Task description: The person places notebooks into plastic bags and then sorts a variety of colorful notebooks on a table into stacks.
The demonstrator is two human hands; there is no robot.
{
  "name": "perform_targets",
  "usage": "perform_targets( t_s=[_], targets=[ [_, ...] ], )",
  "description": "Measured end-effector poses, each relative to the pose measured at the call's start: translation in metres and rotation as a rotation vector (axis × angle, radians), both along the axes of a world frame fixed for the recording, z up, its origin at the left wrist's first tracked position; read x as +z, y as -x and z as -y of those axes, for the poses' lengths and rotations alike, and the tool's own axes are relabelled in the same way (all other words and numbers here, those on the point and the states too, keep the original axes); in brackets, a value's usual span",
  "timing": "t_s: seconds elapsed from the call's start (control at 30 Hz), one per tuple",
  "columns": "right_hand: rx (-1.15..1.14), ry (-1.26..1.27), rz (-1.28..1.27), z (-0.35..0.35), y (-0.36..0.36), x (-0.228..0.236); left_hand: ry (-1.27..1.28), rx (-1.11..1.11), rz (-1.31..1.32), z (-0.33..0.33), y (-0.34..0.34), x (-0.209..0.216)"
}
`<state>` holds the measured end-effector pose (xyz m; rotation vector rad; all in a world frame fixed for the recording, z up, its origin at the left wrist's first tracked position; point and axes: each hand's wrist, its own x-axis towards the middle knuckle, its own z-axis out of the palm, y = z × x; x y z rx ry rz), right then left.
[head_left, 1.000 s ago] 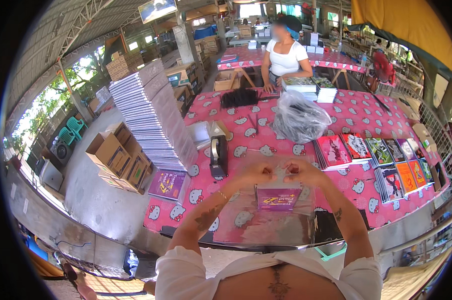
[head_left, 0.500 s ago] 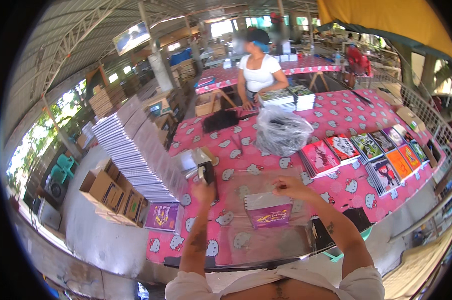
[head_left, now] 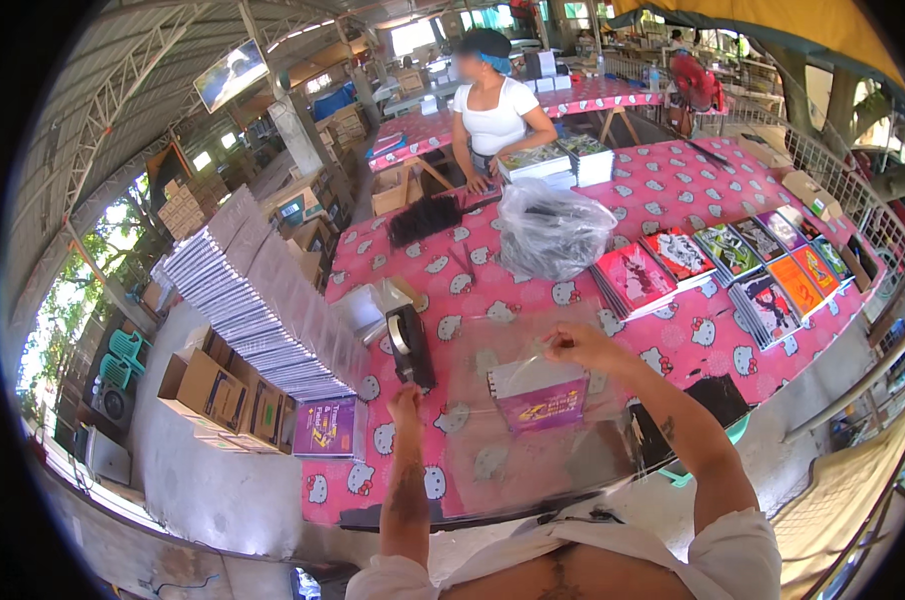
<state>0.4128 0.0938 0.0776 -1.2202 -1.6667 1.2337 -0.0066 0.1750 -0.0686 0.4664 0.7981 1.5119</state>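
Note:
A purple book (head_left: 541,402) with a white strip along its top lies in front of me on clear plastic film (head_left: 483,450). Over its upper part, my right hand (head_left: 581,348) pinches what looks like a raised edge of the film. My left hand (head_left: 406,402) is closed beside the near end of a black tape dispenser (head_left: 410,347). Whatever its fingertips hold is too small to make out. Left of that hand, a tall leaning stack of wrapped books (head_left: 263,290) stands by another purple book (head_left: 330,428).
Beyond the film sits a crumpled clear plastic bag (head_left: 553,230), with a black brush (head_left: 425,220) to its left. Colourful notebooks (head_left: 718,265) lie in piles at the right. Across the pink table (head_left: 663,180), a person (head_left: 495,115) stands beside stacked books (head_left: 543,165). Cardboard boxes (head_left: 218,390) flank the left side.
My left hand has drawn back toward me from the tape dispenser, which now stands on the table. My right hand stays over the purple book. The view has shifted slightly.

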Motion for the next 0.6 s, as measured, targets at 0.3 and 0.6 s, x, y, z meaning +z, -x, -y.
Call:
perform_targets(
  t_s=[0.3, 0.6],
  targets=[
    [-0.006, -0.024, 0.004, -0.005, 0.001, -0.006, -0.805, -0.363, -1.396, -0.005, -0.087, 0.205],
    [-0.038, -0.029, 0.032, 0.003, 0.002, 0.012, -0.826, -1.637, -1.577, -0.055, -0.222, 0.208]
  ],
)
